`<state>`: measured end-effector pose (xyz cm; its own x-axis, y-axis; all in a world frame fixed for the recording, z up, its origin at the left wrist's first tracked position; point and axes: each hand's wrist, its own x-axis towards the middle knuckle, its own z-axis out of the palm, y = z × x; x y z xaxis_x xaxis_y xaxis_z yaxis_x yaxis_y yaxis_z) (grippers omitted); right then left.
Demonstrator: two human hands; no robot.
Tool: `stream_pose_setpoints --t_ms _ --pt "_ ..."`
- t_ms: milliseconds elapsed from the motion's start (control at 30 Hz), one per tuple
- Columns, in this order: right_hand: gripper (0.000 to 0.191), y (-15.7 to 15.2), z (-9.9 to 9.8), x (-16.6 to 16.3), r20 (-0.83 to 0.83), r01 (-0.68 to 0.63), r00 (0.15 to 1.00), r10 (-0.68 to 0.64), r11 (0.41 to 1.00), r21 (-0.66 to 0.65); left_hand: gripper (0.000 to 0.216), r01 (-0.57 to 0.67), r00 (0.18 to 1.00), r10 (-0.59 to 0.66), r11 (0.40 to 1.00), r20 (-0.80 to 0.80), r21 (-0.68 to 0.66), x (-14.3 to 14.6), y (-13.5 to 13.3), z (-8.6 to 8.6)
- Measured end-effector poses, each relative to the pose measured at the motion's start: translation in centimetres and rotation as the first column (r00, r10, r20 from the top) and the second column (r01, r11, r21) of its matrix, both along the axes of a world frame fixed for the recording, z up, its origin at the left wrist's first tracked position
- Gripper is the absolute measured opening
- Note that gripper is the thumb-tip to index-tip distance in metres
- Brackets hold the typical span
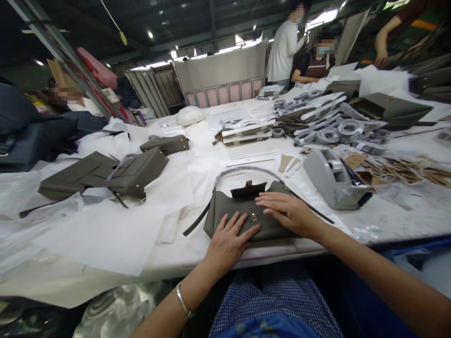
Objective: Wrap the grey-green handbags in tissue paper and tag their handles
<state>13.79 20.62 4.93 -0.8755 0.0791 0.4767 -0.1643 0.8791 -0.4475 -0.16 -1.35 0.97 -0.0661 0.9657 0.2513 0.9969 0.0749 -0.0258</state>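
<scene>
A dark olive handbag point(225, 204) lies flat on the table close to me. Its wrapped handle point(246, 168) arches beyond it, and a small flap tab point(248, 188) sticks up at its far edge. My left hand point(229, 239) rests on the bag's near left part with fingers spread. Over the right part, my right hand point(291, 211) lies flat with its fingers stretched out to the left. Between the hands shows a small gold clasp point(254, 217). Neither hand grips anything.
To the right stands a grey tape dispenser point(326, 180), with paper tags point(394, 166) behind it. Wrapped straps point(327, 134) are piled farther back. More olive bags point(137, 171) and white paper sheets point(105, 234) lie left. Co-workers point(283, 49) are across the table.
</scene>
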Motion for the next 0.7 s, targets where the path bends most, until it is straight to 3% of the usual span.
stream_pose_setpoints --t_ms 133,267,400,567,700 --pt "0.057 0.4 -1.3 2.3 0.223 -0.123 0.973 0.065 0.958 0.259 0.057 0.006 1.0 -0.006 1.0 -0.018 -0.01 -0.2 0.1 0.1" --pt "0.059 0.9 -3.1 2.7 0.268 -0.115 0.963 0.03 0.944 0.309 0.056 0.006 0.999 -0.007 1.0 -0.04 -0.021 0.0 0.5 0.4" --pt "0.058 0.8 -3.5 2.5 0.271 -0.131 0.962 0.042 0.938 0.321 0.058 -0.006 0.998 0.003 0.999 -0.059 -0.05 0.7 0.7 0.9" --pt "0.054 1.0 -2.9 2.3 0.229 -0.096 0.973 0.039 0.966 0.24 0.062 -0.033 0.999 0.034 0.999 -0.022 0.029 1.4 0.4 0.3" --pt "0.029 0.0 0.3 -2.3 0.208 -0.075 0.976 0.062 0.996 0.055 0.056 -0.06 0.998 0.057 0.991 0.028 0.118 1.4 0.2 -0.5"
